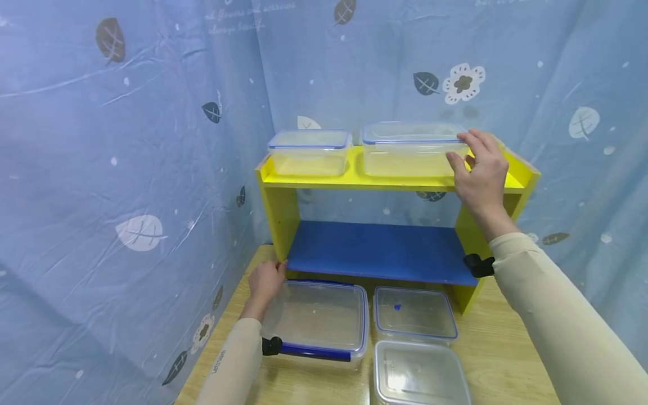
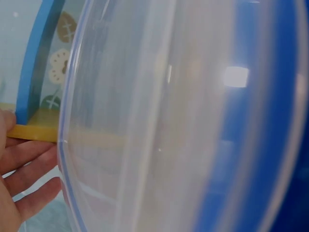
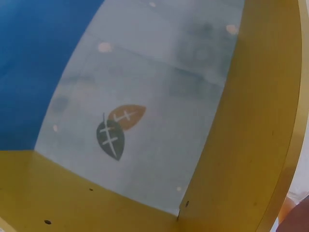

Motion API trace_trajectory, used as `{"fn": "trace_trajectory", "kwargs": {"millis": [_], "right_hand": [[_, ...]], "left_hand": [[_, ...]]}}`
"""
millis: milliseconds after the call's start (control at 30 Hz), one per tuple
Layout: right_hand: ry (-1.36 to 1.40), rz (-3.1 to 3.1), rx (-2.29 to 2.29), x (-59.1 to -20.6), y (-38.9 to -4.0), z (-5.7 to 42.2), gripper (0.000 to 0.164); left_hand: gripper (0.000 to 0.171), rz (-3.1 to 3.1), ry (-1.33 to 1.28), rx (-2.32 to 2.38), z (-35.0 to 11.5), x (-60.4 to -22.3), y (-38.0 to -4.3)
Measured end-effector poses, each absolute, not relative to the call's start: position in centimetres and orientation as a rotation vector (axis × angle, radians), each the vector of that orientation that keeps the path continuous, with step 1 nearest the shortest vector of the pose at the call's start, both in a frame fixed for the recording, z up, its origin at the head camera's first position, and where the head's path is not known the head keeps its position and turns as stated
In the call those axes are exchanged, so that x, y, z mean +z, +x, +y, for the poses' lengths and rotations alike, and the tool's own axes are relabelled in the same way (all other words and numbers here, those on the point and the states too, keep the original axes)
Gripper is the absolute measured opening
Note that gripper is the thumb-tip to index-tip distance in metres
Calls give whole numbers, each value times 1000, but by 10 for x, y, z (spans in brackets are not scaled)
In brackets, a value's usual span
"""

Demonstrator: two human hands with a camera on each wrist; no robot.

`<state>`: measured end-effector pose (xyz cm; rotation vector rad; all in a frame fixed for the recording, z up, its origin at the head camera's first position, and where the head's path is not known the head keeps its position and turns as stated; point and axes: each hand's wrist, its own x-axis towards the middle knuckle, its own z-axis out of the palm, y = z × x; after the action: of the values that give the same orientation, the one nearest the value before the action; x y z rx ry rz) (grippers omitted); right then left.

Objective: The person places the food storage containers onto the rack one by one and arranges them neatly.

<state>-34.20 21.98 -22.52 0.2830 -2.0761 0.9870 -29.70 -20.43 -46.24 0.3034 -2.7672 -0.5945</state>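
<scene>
On the right end of a long clear food container (image 1: 410, 160) with a blue-edged lid, my right hand (image 1: 483, 169) has its thumb at the front and fingers over the lid corner. The container sits on the top board of a yellow and blue shelf rack (image 1: 379, 247). Low at the rack's left side, my left hand (image 1: 265, 281) grips the yellow side panel (image 2: 34, 133), thumb on one side and fingers on the other in the left wrist view. Close beside that hand lies a large clear container (image 1: 319, 315) with dark blue clips. The right wrist view shows mostly the rack.
A smaller blue-lidded container (image 1: 310, 154) stands on the top board's left. Two more containers are on the wooden table (image 1: 506, 349): a blue-rimmed one (image 1: 415, 315) and a pale-lidded one (image 1: 420, 374) before it. Blue patterned curtains (image 1: 152, 140) hang behind and at left.
</scene>
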Motion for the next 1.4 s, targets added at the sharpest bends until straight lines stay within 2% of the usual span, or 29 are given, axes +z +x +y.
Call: {"fn": "trace_trajectory", "kwargs": {"millis": [300, 500, 867, 1400], "right_hand": [[328, -2055, 957, -226, -345, 215, 39], [342, -2054, 963, -230, -342, 222, 45], [157, -1859, 1090, -240, -329, 248, 43], [261, -1687, 866, -284, -318, 270, 38]], "left_hand": [[44, -2766, 307, -590, -203, -462, -296], [43, -2768, 316, -574, -202, -462, -296], [43, -2773, 310, -555, -202, -464, -296], [44, -2777, 276, -565, -202, -464, -296]]}}
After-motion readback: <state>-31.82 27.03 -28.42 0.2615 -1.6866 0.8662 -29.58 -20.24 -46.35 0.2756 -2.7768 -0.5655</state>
